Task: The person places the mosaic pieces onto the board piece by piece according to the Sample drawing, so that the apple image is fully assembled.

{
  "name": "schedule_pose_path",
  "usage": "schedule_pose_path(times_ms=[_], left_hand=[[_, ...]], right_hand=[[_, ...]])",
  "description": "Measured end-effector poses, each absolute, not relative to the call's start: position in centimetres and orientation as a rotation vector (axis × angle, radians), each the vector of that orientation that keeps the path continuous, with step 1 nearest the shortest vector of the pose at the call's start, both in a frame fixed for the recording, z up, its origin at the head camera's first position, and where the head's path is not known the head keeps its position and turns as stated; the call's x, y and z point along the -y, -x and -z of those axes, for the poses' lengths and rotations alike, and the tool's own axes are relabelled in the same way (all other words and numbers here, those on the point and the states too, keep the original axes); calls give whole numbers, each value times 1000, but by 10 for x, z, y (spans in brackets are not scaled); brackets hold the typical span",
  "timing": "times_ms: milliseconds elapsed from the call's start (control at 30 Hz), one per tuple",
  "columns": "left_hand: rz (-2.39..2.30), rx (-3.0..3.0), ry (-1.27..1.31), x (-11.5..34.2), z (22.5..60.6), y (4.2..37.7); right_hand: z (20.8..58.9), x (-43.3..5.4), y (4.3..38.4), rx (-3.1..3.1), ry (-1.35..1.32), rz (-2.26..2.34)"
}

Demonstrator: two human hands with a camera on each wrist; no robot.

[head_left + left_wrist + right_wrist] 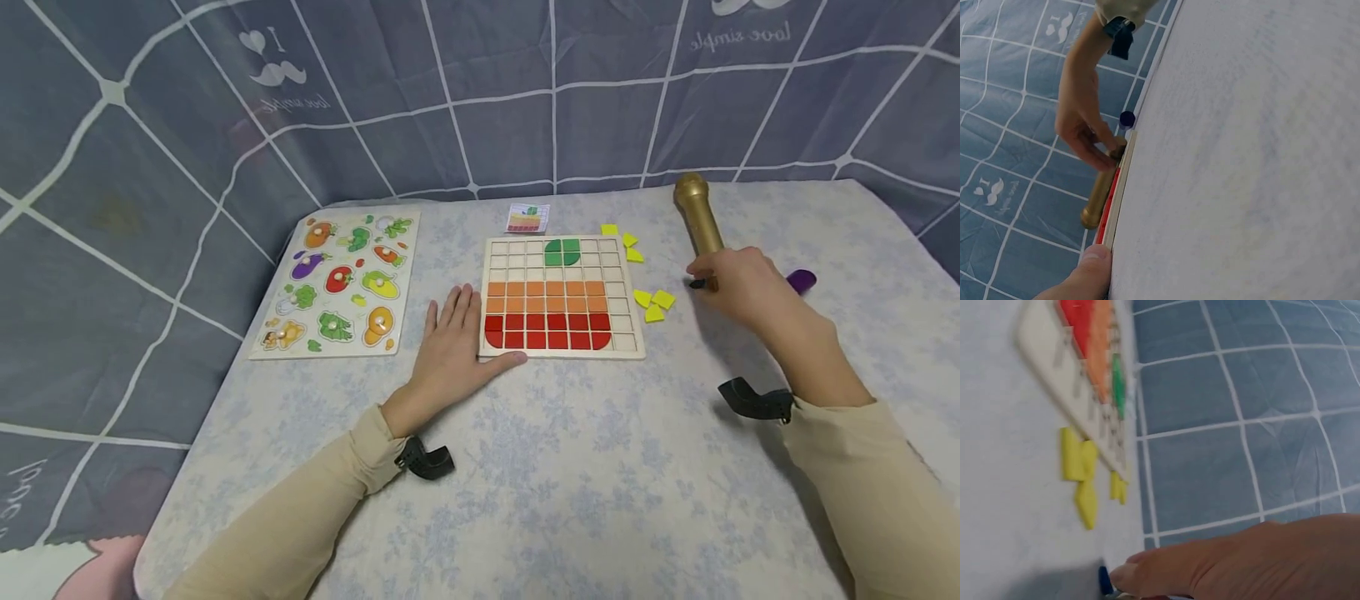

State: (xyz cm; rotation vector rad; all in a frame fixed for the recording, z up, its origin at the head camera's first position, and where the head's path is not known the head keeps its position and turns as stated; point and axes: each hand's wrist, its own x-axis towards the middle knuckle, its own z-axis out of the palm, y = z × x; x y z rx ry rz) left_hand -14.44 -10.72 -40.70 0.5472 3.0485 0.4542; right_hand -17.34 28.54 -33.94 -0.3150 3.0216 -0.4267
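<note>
My left hand (452, 354) lies flat with straight fingers at the near left corner of a wooden grid board (626, 321), its thumb along the near edge. Green, orange and red pieces sit in the board. My right hand (750, 287) is over the near end of a gold, microphone-like thing (697, 212), fingers curled. At its fingertips it pinches a small thing with a dark tip (1105, 581); the rest of that thing is hidden by the hand. A purple rounded end (801, 282) shows past the hand. Loose yellow pieces (663, 298) lie right of the board.
A vegetable puzzle board (348, 333) lies at the left of the cloth-covered table (570, 500). Behind the grid board is a small pattern card (528, 217). A blue-grey checked curtain (510, 142) surrounds the table's back and left sides.
</note>
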Motion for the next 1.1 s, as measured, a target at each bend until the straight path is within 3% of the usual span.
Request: schedule_pose_path(times_ms=[600, 1100], left_hand=[[-466, -3045, -536, 107, 407, 143], [-460, -3049, -539, 106, 405, 142]], right_hand=[[360, -282, 130, -3108, 614, 555], [370, -279, 134, -3186, 614, 589]])
